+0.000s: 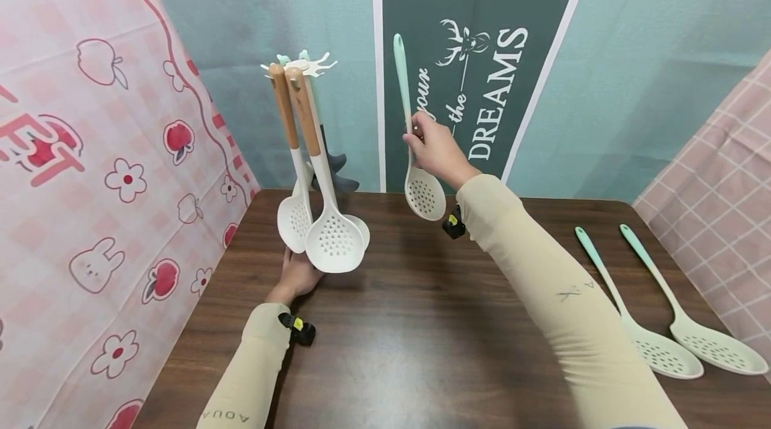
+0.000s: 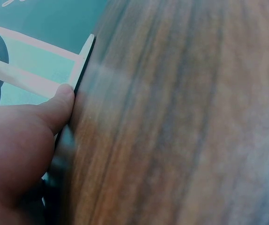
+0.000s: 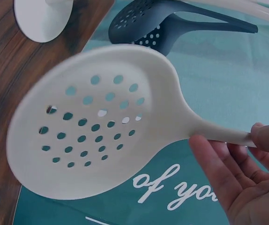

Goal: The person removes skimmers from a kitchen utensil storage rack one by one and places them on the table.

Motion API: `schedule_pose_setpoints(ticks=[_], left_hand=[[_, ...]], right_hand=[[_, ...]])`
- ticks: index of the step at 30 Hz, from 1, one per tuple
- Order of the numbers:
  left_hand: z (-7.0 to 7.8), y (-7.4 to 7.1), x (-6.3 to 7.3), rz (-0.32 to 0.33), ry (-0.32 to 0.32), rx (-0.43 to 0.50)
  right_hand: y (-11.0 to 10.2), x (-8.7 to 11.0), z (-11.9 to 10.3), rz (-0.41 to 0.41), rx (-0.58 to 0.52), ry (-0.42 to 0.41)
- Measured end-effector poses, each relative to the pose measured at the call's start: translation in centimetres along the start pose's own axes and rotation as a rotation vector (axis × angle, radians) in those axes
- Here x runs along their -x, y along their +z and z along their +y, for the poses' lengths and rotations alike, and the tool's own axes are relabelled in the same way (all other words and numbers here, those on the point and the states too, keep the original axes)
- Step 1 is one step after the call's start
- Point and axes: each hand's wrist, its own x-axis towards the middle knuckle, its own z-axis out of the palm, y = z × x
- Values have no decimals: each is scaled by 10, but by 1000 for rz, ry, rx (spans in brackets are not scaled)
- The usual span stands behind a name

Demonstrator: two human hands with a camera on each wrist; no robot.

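Note:
My right hand [image 1: 438, 150] holds a slotted spoon [image 1: 425, 196] upright by the lower handle, its pierced bowl hanging down and its mint handle end up. In the right wrist view, thumb and fingers pinch the neck near the bowl. At the left, a white utensil stand [image 1: 310, 67] carries several hanging utensils. Nearest are two white skimmers with wooden handles, a front skimmer [image 1: 334, 243] and a left skimmer [image 1: 293, 223]. My left hand [image 1: 298, 275] grips the stand's base [image 2: 84, 52], thumb on its rim; its other fingers are hidden.
Two more slotted spoons lie at the table's right, an inner spoon [image 1: 662, 354] and an outer spoon [image 1: 719, 349]. Dark grey pierced utensils [image 1: 343, 184] hang at the stand's back. Cloth curtains [image 1: 301, 1] border the wooden table [image 1: 421, 322] behind and at both sides.

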Motion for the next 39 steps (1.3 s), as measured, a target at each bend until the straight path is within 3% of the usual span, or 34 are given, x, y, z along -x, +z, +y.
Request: schedule_pose_setpoints(ticks=[19, 33, 39], left_hand=[[-1, -2, -1, 15, 14, 27], [0, 2, 0, -2, 5, 33], [2, 0, 0, -6, -6, 46]], right_hand=[[-22, 25, 20, -46, 206, 105], [-34, 67, 47, -105, 200, 154], [-46, 88, 55, -143, 259, 139]])
